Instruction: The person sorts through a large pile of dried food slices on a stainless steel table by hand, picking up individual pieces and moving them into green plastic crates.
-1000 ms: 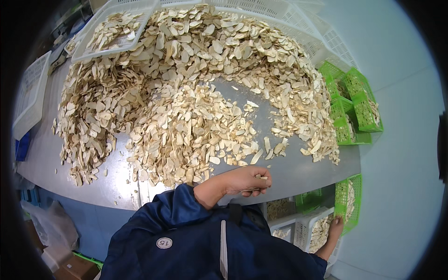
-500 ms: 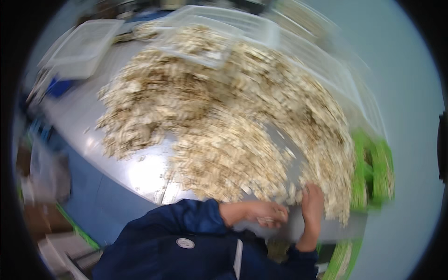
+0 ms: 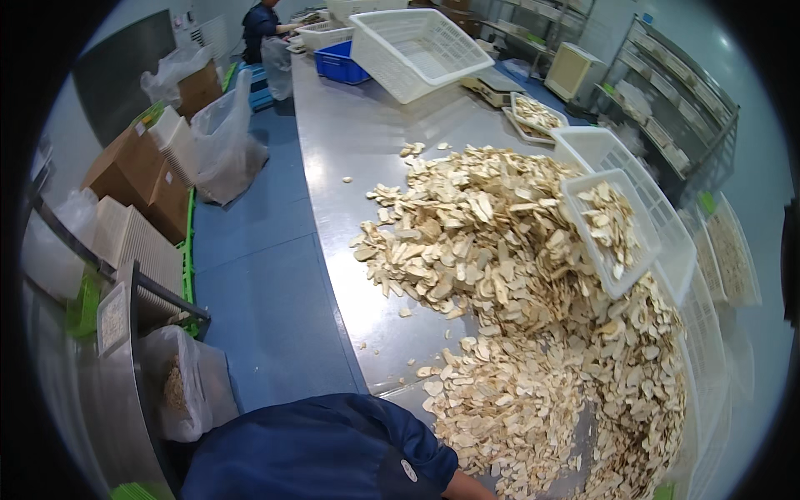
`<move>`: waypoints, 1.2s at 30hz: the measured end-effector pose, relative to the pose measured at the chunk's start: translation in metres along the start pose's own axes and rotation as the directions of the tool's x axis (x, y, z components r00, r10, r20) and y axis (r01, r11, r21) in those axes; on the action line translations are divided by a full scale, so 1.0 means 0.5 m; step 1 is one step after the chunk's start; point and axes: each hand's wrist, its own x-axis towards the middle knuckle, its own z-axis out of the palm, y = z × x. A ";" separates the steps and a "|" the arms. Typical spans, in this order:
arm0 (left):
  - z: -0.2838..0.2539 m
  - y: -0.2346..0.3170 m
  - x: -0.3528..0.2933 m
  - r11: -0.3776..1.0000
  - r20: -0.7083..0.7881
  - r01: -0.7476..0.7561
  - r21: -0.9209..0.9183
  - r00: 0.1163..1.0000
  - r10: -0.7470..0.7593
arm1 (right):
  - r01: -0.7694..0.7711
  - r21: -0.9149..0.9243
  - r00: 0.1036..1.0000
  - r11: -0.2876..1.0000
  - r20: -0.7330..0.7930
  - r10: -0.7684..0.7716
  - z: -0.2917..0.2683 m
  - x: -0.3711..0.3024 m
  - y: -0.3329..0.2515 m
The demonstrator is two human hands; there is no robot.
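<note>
A big heap of dried pale slices [image 3: 492, 242], cream with brown edges, covers much of the steel table [image 3: 333, 258]. A smaller, looser spread of slices [image 3: 508, 408] lies nearer to me. My left sleeve [image 3: 333, 442] reaches across the lower edge, with a bit of bare wrist [image 3: 467, 487] beside the near slices. The left hand itself is cut off by the picture's edge, and my right hand is out of the picture. A white tray [image 3: 612, 279] holding slices rests tilted on the heap's right side.
White baskets [image 3: 417, 54] and a blue crate [image 3: 340, 65] stand at the far end, near a scale [image 3: 492, 87]. Another person [image 3: 262, 33] is at the back. Cartons [image 3: 137, 179] and plastic bags [image 3: 225, 142] line the left floor; shelving [image 3: 667, 92] is at right.
The view has swung, bringing the room's far end and left side into sight. Both hands, visible before near the slices, have dropped out of the picture; the left was closed round some slices.
</note>
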 end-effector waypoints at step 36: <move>-0.063 0.016 -0.036 1.000 -0.104 -0.017 0.005 0.994 0.018 | -0.045 -0.241 0.994 0.970 -0.111 0.019 0.008 0.002 -0.030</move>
